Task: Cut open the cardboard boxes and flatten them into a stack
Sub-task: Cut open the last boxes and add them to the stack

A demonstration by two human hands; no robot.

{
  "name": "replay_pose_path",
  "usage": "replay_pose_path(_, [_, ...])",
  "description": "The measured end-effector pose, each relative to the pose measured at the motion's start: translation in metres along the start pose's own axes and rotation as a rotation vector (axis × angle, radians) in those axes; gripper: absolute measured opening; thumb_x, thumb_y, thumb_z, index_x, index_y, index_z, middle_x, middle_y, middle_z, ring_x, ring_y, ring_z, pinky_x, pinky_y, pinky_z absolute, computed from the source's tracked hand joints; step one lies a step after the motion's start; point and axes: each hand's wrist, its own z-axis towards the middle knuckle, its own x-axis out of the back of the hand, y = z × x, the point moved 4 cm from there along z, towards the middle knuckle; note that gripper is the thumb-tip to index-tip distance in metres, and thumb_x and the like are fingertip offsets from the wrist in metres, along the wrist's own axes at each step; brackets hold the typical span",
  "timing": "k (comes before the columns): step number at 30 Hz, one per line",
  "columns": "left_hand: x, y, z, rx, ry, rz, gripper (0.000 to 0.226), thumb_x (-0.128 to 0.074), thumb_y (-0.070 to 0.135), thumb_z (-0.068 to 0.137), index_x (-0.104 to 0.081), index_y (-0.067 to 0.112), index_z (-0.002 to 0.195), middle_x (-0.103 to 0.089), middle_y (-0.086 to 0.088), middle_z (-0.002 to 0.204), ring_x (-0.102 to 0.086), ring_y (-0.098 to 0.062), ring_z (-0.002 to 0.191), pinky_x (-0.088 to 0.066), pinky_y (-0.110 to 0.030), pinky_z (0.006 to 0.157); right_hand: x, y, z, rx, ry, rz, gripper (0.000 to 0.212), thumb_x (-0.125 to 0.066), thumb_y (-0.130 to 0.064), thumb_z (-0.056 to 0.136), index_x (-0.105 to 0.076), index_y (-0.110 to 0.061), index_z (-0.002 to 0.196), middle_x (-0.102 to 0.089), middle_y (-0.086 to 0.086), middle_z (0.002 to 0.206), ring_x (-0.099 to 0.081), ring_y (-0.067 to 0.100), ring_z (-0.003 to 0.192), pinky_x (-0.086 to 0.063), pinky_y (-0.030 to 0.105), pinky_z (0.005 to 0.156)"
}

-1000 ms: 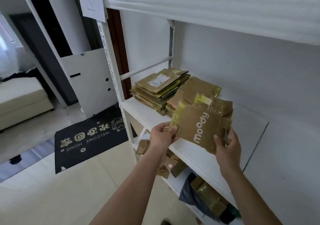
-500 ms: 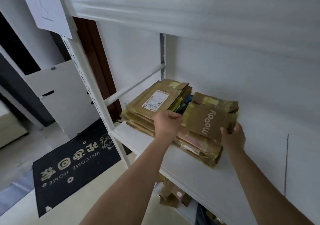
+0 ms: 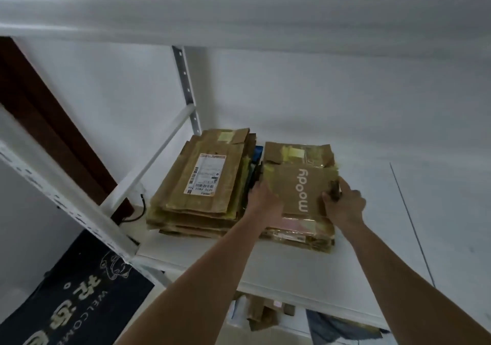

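Observation:
A flattened brown box printed "moody" (image 3: pixel 300 185) lies on top of the right-hand stack of flattened cardboard (image 3: pixel 297 235) on a white shelf (image 3: pixel 292 273). My left hand (image 3: pixel 265 201) holds the box's left edge. Over at the right edge, my right hand (image 3: pixel 345 203) grips it, with a small dark object (image 3: pixel 334 189) under the thumb; what it is I cannot tell. A second, wider stack of flattened boxes (image 3: pixel 204 198) with a white shipping label on top sits just left of it.
The upper shelf board (image 3: pixel 239 4) hangs low over the stacks. A white perforated post (image 3: pixel 66 193) and crossbar stand at the left, with a black cable behind. Below are a dark welcome mat (image 3: pixel 79 304) and loose cardboard pieces (image 3: pixel 263 315) on a lower shelf.
Both hands carried the moody box from in front of the shelf up and forward, and it now rests flat on the right stack. The camera has moved closer to the shelf.

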Motion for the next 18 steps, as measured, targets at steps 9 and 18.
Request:
replay_pose_path(9, [-0.038, -0.038, 0.025, 0.134, -0.039, 0.025, 0.08, -0.047, 0.03, 0.1, 0.011, 0.038, 0.155, -0.032, -0.016, 0.15, -0.045, -0.036, 0.129, -0.041, -0.052, 0.106, -0.029, 0.029, -0.001, -0.198, -0.304, 0.518, 0.055, -0.041, -0.04, 0.103, -0.016, -0.041, 0.152, -0.049, -0.001, 0.142, -0.055, 0.028, 0.12, -0.052, 0.054, 0.093])
replay_pose_path(18, [-0.051, -0.06, 0.024, 0.116, -0.01, 0.087, 0.078, -0.048, 0.051, 0.095, 0.005, 0.047, 0.152, -0.043, -0.009, 0.146, -0.051, -0.035, 0.122, -0.046, -0.05, 0.102, -0.033, 0.049, 0.001, -0.208, -0.389, 0.571, 0.056, -0.04, -0.045, 0.103, -0.011, -0.05, 0.15, -0.048, -0.004, 0.143, -0.055, 0.026, 0.121, -0.052, 0.054, 0.093])
